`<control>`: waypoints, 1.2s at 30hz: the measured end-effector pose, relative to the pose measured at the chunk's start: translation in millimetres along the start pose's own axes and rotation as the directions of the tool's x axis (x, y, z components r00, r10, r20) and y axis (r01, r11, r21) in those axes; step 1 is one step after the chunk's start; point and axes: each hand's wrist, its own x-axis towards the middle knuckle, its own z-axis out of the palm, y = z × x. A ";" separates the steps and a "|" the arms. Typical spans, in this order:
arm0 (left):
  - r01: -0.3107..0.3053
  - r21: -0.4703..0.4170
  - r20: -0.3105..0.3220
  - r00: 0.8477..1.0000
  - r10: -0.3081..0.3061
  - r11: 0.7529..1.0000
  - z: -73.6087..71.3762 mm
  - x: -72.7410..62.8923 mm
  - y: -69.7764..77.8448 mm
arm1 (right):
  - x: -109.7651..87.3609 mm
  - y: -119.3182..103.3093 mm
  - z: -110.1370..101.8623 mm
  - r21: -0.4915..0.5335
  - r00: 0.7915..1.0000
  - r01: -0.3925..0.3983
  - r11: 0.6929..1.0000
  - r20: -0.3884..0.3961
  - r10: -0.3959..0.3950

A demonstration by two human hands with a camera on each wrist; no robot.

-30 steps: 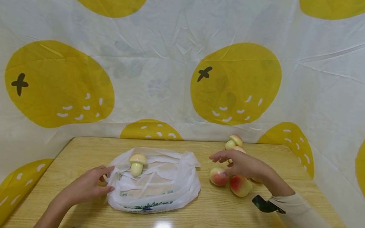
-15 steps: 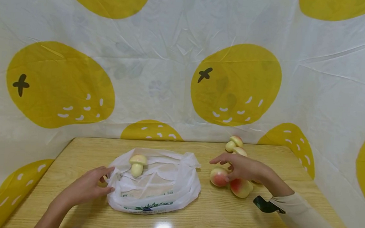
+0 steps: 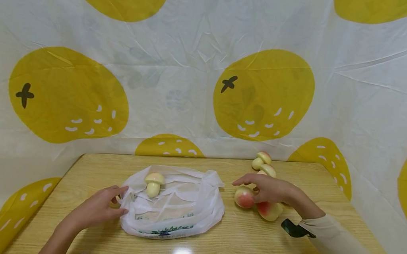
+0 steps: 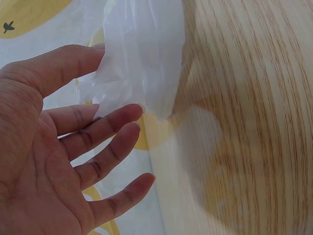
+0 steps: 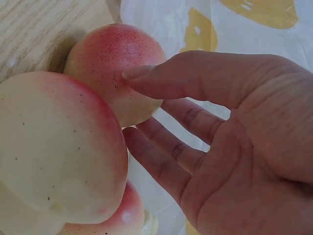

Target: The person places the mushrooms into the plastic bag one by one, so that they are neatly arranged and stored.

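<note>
Right hand (image 3: 272,188): thumb against the peach (image 3: 243,198), fingers reaching round behind it, tips hidden, so we can't tell if it's gripped. Peach looks near round, no clear long axis we can read; it sits on the bench (image 3: 251,248), right of the plastic bag (image 3: 214,211). Left hand (image 3: 105,203): fingers loosely spread, thumb and index apart, at the bag's left edge. On the bag we see a mushroom (image 3: 153,186), cap far, stem near, long axis fore-aft. Second peach (image 3: 271,212) just beside the first.
</note>
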 end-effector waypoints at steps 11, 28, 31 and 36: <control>0.003 0.011 0.003 1.000 -0.003 1.000 0.5 0.5 -1.6 | 2.2 -0.8 1.0 0.010 1.000 -0.016 1.000 0.016 0.015; 0.001 0.012 0.011 1.000 -0.002 1.000 -1.0 0.1 1.1 | 4.4 -1.1 0.0 -0.018 0.999 -0.036 0.999 0.027 0.037; 0.002 0.007 0.016 1.000 -0.002 1.000 -1.6 0.4 1.4 | 5.0 -2.0 -0.9 -0.027 0.999 -0.038 0.999 0.031 0.039; -0.003 0.011 0.014 1.000 0.002 1.000 -1.3 1.2 0.4 | 6.1 -2.7 -0.3 -0.041 0.999 -0.028 0.999 0.034 0.029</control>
